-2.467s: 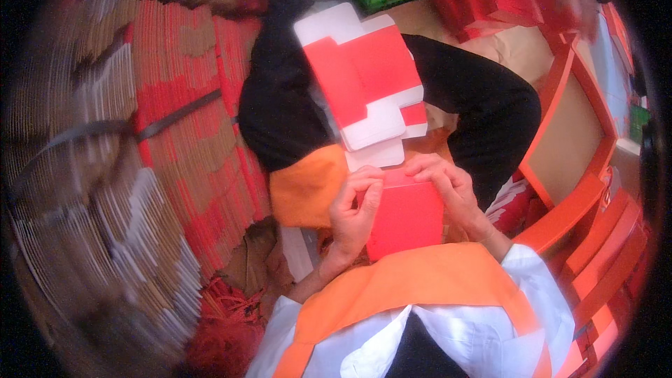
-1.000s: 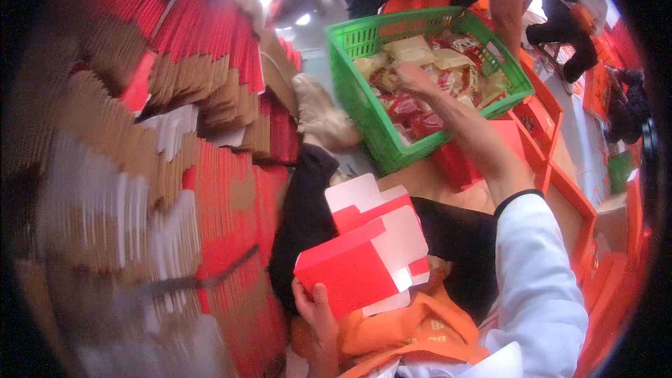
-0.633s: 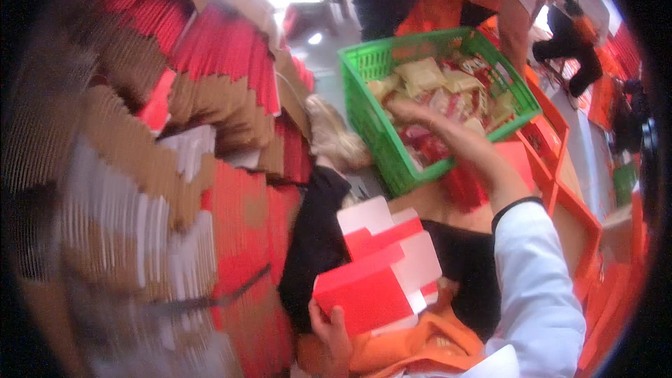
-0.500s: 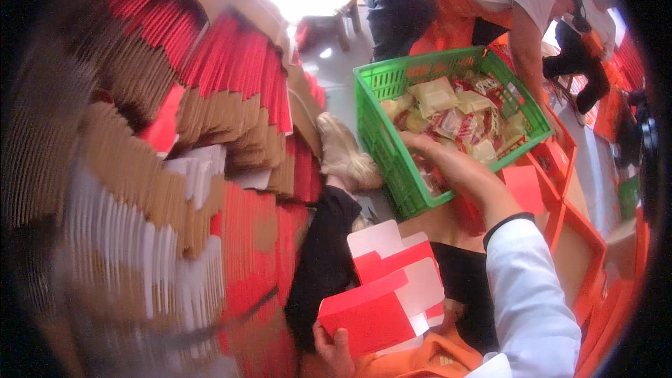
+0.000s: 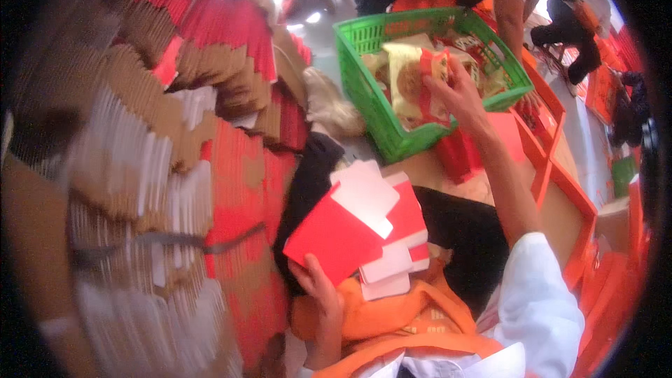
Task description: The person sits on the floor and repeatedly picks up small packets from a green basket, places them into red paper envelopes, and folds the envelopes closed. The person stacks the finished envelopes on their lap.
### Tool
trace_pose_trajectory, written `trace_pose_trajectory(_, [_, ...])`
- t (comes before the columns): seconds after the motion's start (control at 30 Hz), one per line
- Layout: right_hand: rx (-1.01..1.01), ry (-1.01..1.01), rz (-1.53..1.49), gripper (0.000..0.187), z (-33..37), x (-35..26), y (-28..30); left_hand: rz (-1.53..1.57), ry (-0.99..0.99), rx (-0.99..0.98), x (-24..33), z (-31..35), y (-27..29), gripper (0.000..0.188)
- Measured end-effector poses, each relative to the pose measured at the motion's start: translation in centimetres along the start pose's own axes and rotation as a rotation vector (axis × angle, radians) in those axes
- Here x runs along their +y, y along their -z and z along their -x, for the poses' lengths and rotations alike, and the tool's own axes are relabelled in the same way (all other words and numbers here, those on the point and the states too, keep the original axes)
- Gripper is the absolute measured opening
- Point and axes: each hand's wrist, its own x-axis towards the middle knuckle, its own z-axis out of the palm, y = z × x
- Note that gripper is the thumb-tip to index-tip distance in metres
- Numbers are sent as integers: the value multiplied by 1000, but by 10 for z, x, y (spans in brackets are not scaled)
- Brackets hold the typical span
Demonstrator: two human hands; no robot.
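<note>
On my lap, my left hand [image 5: 320, 285] grips a red carton [image 5: 334, 234] by its lower left edge. White and red flaps stick out from the carton, and it lies tilted over my orange apron [image 5: 381, 313]. Over the green plastic crate [image 5: 413, 143], my right hand [image 5: 455, 91] pinches a cream-and-red snack packet [image 5: 408, 77]. Several more wrapped packets lie in the crate, partly hidden by this packet and my hand. A second red carton [image 5: 409, 210] seems to lie beneath the first; how they join is hard to tell.
Tall stacks of flattened red, white and brown cartons [image 5: 238, 196] fill the left side. A co-worker's hand [image 5: 528, 106] is at the crate's right side. Orange-edged wooden trays [image 5: 567, 206] stand at right. A shoe [image 5: 332, 101] is left of the crate.
My right hand has come up out of the packets holding the snack packet. My left hand has turned the red carton, so its white flaps now point up and right. The view has shifted.
</note>
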Motion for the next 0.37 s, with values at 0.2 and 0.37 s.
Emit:
trace_pose_trajectory(0.2, [93,-150,-345,36,131,-30,2,35,-7,-157,-14,29,-18,48])
trace_pose_trajectory(0.37, [100,-116,-232,41,181,-3,-25,28,-16,-234,-20,55,-21,55])
